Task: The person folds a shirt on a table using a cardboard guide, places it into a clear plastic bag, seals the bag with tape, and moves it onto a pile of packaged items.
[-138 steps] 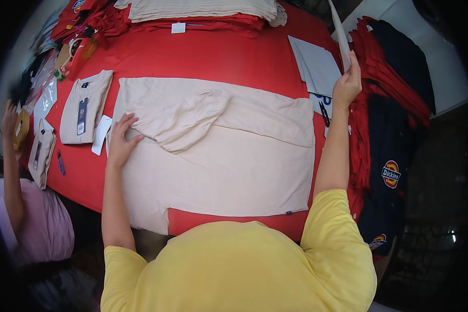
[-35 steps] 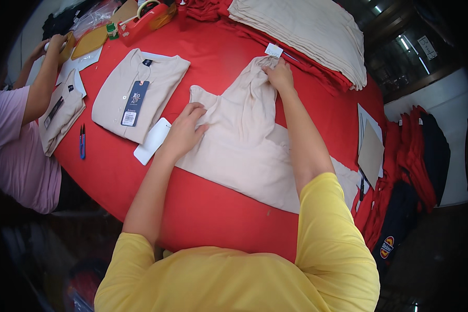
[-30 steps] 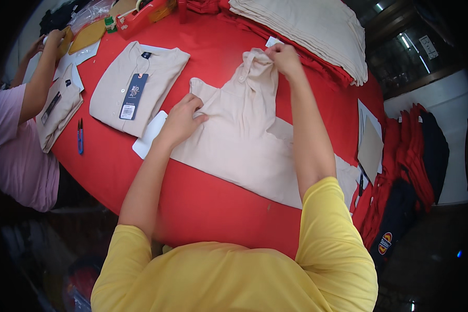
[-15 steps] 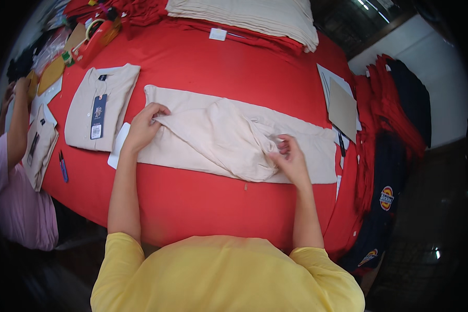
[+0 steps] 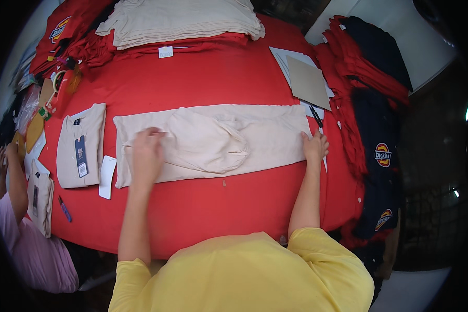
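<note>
A cream long-sleeved garment, perhaps a shirt, [image 5: 275,130] lies folded into a long strip across the red cloth, a sleeve bunched loosely over its middle. Over its left part is my left hand [image 5: 148,151], its fingers smeared by motion, so their grip does not show. My right hand [image 5: 315,147] rests at the strip's right end, thumb and fingers apart around the edge. Left of the strip lie a white card [image 5: 107,177] and a folded cream shirt [image 5: 70,156] with a dark blue hang tag [image 5: 81,156].
Stacked cream garments [image 5: 182,23] lie at the back. Grey-brown card [image 5: 308,77] and a black pen [image 5: 316,115] lie at right, beside red and navy garments [image 5: 377,114]. A tape dispenser [image 5: 65,93] and a co-worker's arm [image 5: 18,177] are at left.
My right hand has left the bunched sleeve and moved right to the strip's end. My left hand no longer pinches the cloth's raised fold. The view has shifted right.
</note>
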`<state>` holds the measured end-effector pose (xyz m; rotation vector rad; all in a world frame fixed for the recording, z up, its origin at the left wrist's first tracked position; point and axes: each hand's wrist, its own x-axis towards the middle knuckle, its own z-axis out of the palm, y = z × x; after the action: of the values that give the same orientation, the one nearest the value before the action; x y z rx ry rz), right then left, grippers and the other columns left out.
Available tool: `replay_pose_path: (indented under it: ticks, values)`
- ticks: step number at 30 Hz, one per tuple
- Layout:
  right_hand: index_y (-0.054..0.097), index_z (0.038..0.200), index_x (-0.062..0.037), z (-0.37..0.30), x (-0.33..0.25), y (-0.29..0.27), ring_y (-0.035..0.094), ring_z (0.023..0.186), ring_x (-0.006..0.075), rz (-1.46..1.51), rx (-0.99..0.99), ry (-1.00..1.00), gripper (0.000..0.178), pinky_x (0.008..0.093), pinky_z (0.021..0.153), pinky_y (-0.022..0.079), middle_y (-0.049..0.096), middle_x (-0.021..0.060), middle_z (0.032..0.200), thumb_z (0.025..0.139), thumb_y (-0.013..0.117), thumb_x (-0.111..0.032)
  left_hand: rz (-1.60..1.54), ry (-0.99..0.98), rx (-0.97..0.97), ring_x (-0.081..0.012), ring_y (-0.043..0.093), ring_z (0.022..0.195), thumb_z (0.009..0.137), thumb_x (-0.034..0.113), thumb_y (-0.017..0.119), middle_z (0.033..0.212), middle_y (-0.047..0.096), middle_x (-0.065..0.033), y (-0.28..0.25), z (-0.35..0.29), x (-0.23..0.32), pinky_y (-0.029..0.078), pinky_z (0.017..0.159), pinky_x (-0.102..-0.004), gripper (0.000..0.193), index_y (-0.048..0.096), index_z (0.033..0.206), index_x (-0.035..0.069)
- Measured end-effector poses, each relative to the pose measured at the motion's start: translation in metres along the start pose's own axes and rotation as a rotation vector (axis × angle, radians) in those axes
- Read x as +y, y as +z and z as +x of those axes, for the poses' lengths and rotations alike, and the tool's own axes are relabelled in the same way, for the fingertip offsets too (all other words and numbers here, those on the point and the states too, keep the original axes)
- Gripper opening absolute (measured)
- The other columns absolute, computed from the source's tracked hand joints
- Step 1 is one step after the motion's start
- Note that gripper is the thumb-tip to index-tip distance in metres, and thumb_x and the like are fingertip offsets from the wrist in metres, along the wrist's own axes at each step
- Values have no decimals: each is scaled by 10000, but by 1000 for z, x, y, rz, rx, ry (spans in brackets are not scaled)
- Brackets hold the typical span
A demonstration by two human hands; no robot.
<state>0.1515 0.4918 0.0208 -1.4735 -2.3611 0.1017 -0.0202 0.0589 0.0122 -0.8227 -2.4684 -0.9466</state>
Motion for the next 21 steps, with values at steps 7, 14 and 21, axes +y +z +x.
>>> replay_pose_path:
  ticks: [7,14,21]
  values:
    - [579,1216,20,43,66,37,620,1014,356,341,-113,-125,627,444,927,462,657,201,1078,762,757,-374,184,259,-279,-316,282,1424,946,458,502,1518,372,-76,92,6,91,183,1151,-569,535,464,1419,210]
    - [591,1058,-13,-65,-88,-62,658,923,260,656,-298,-389,281,352,808,496,662,164,1022,806,694,-82,94,201,-303,-277,306,1419,976,335,450,1462,450,-71,95,4,75,164,1170,-527,469,459,1409,155]
    - [533,1324,-24,-157,-126,1,511,1208,366,329,-373,-859,563,407,947,488,375,231,1470,866,676,-320,-269,-32,-257,-269,351,1395,957,176,465,1371,541,-80,98,13,71,190,1170,-486,400,463,1346,85]
